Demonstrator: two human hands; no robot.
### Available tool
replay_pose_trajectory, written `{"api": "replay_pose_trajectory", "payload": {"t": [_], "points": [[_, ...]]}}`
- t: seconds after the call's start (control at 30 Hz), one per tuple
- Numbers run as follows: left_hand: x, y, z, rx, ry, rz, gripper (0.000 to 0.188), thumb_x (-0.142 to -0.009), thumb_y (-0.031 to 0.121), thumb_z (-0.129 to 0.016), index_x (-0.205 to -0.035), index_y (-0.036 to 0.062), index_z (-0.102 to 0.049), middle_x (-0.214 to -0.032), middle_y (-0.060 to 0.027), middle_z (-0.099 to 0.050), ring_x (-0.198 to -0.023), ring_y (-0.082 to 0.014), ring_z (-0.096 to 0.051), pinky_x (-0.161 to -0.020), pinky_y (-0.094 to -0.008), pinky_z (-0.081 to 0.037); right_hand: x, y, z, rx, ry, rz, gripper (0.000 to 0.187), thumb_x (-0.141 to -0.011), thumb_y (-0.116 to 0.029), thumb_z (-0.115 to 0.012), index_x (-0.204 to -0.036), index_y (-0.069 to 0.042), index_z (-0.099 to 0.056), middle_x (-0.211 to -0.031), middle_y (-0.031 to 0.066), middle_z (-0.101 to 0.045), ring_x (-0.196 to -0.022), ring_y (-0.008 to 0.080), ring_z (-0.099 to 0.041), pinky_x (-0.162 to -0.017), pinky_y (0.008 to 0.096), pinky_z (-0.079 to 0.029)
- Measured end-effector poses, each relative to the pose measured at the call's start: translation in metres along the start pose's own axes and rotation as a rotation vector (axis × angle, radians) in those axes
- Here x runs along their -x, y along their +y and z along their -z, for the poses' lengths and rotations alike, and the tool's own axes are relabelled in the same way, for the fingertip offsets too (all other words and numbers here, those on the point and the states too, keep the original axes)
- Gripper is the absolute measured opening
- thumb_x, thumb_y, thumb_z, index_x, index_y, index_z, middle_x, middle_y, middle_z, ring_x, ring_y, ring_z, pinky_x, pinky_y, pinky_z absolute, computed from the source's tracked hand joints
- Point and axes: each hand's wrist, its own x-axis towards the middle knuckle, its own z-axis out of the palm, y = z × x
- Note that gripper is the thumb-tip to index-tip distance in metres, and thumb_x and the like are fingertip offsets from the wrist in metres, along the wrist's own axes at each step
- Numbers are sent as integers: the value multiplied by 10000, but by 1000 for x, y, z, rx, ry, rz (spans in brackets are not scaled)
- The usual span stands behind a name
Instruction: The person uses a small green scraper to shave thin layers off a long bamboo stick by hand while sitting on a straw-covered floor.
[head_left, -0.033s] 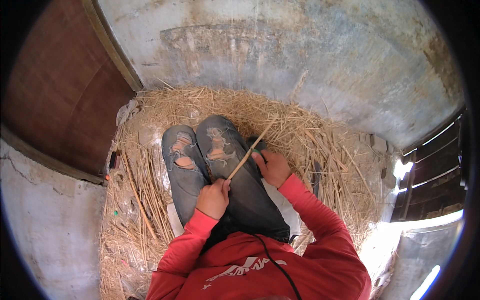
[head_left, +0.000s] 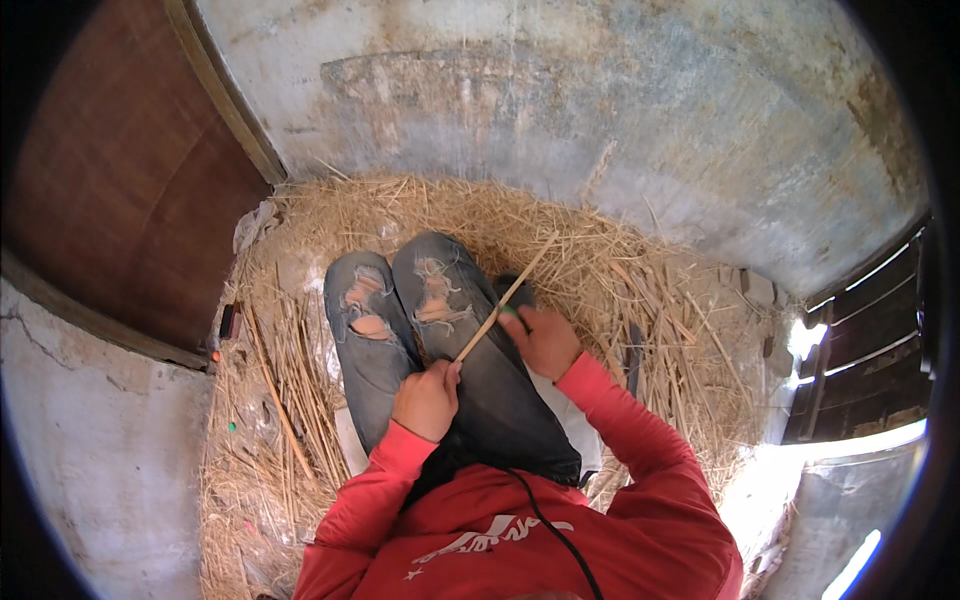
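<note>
A long, thin tan stick (head_left: 535, 262), like a split strip of bamboo or cane, slants up and away to the right over my thighs. My left hand (head_left: 425, 400) is closed round its near end, thumb against the fingers. Partway up the stick, my right hand (head_left: 550, 343) is closed on a small tool with a green handle (head_left: 509, 311), held against the stick. Most of that tool is hidden by the fingers, and I cannot make out a blade. The stick's far tip rises past my right knee, over the straw.
Straw (head_left: 470, 200) covers the floor round my legs. Bundles of thin sticks lie left (head_left: 300, 385) and right (head_left: 655, 360). A dark, narrow object (head_left: 634, 355) rests by the right bundle. A stained wall (head_left: 560, 110) stands ahead, with a brown door panel (head_left: 120, 170) at left.
My right hand and the green-handled tool have shifted slightly down the stick toward my left hand. The stick's far tip has moved a little to the right. My left hand stays in place.
</note>
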Motion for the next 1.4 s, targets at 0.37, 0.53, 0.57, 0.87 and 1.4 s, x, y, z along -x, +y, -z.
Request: {"api": "replay_pose_trajectory", "payload": {"t": [0.37,0.53,0.57,0.87,1.4], "points": [[7,2,19,-35,-26,4,251,-1024,206,-613,-854,33,-673,-758,-191,-699,-738,-432,-688,-658,-504,-535,-32,43,45,41,124,-145,489,-1020,-509,-559,-957,-47,-705,-729,239,-668,-739,467,-675,-687,539,-539],[8,-5,13,76,-25,3,292,-1038,208,-597,-822,27,-674,-739,-209,-677,-719,-429,-686,-636,-469,-528,0,-3,8,160,-16,48,471,-1037,-465,-541,-984,-32,-719,-771,237,-681,-757,454,-682,-683,531,-535],[8,-8,15,86,-25,-5,297,-1041,207,-593,-823,23,-675,-737,-212,-674,-714,-429,-683,-632,-467,-525,-11,23,-4,130,158,44,487,-1044,-459,-538,-912,-14,-687,-737,250,-650,-743,438,-682,-667,516,-518],[6,-22,16,322,-217,88,421,-1085,287,-516,-814,8,-677,-631,-130,-599,-577,-281,-596,-578,-390,-465,-21,18,51,-103,282,3,515,-1032,-501,-555,-1029,-21,-743,-758,259,-682,-715,438,-690,-663,503,-541],[-3,-32,17,805,-503,392,490,-1130,384,-430,-906,-5,-625,-548,48,-367,-436,-65,-325,-425,-260,-251,-25,6,18,108,18,74,486,-1019,-474,-594,-838,-30,-671,-665,241,-624,-654,457,-647,-607,542,-509]]}}
